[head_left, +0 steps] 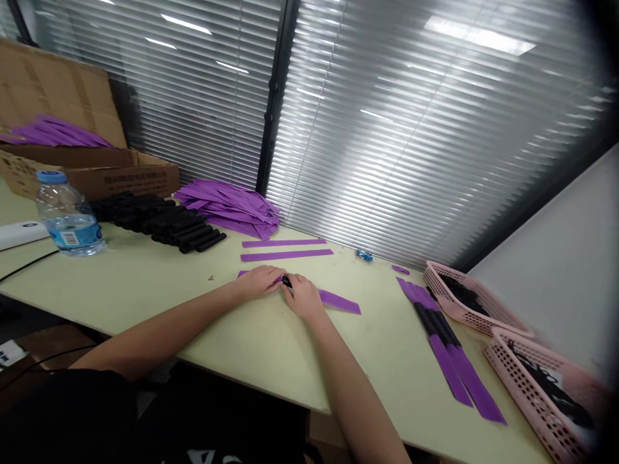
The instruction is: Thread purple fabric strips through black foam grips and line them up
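Both hands meet over the middle of the table. My left hand [261, 282] is closed on a purple strip [341, 301], one end of which pokes out behind the fingers. Fingers of my right hand [303, 295] wrap round a short black tube [287, 281], mostly hidden by the hands. The strip's longer end sticks out to the right past my right hand. Whether the strip runs through the tube is hidden. Beyond the hands lie two flat purple strips [287, 255], side by side.
Black tubes [169, 222] and purple strips [227, 205] are piled at back left, near a cardboard box [130, 177] and a water bottle [72, 219]. Strips with black tubes on them [438, 325] lie at right, beside two pink baskets [483, 322]. A small blue item [364, 255] sits near the blinds.
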A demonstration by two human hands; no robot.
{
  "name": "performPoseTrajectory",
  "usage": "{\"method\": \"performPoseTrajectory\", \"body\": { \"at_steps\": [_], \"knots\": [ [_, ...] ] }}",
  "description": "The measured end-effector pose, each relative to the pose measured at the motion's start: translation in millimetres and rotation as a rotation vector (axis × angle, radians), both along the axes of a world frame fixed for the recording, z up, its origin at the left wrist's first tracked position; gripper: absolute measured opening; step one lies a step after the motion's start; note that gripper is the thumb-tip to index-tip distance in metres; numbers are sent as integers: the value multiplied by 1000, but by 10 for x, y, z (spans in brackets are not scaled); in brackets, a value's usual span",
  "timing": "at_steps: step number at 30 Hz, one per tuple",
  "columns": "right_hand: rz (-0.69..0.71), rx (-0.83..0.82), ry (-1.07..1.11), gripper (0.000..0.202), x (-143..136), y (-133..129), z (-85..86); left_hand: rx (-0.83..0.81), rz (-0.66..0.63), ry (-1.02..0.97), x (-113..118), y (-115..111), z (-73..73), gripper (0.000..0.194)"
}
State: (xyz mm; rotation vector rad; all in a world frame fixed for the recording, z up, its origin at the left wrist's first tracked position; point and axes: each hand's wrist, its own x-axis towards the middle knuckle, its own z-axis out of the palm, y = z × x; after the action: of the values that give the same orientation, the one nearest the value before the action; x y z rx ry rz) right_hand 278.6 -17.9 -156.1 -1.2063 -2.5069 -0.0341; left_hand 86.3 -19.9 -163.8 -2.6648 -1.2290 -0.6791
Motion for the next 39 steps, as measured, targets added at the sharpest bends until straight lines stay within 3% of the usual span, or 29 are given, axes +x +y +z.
{"method": "performPoseTrajectory", "body": {
  "at_steps": [11, 19, 24, 28, 32, 35, 39],
  "knots": [
    [24, 166, -47, 34, 15, 8, 37, 177, -41, -4, -73, 17, 38, 32],
    [26, 151, -52, 38, 39, 26, 9, 32, -20, -95, -228, 59, 115, 47],
    [-29, 59, -67, 37, 91, 71, -9, -78, 148, -299, -464, 115, 158, 44],
    [-59, 8, -58, 33, 124, 101, -36, -1, 440, -498, -609, 177, 149, 38],
    [-107, -16, -52, 34, 124, 106, -78, 18, 669, -532, -678, 241, 111, 33],
    [-131, -12, -56, 40, 120, 105, -87, 17, 686, -474, -685, 259, 87, 32],
    [-171, 7, -55, 42, 129, 103, -57, -10, 594, -393, -654, 264, 48, 28]
  ]
}}
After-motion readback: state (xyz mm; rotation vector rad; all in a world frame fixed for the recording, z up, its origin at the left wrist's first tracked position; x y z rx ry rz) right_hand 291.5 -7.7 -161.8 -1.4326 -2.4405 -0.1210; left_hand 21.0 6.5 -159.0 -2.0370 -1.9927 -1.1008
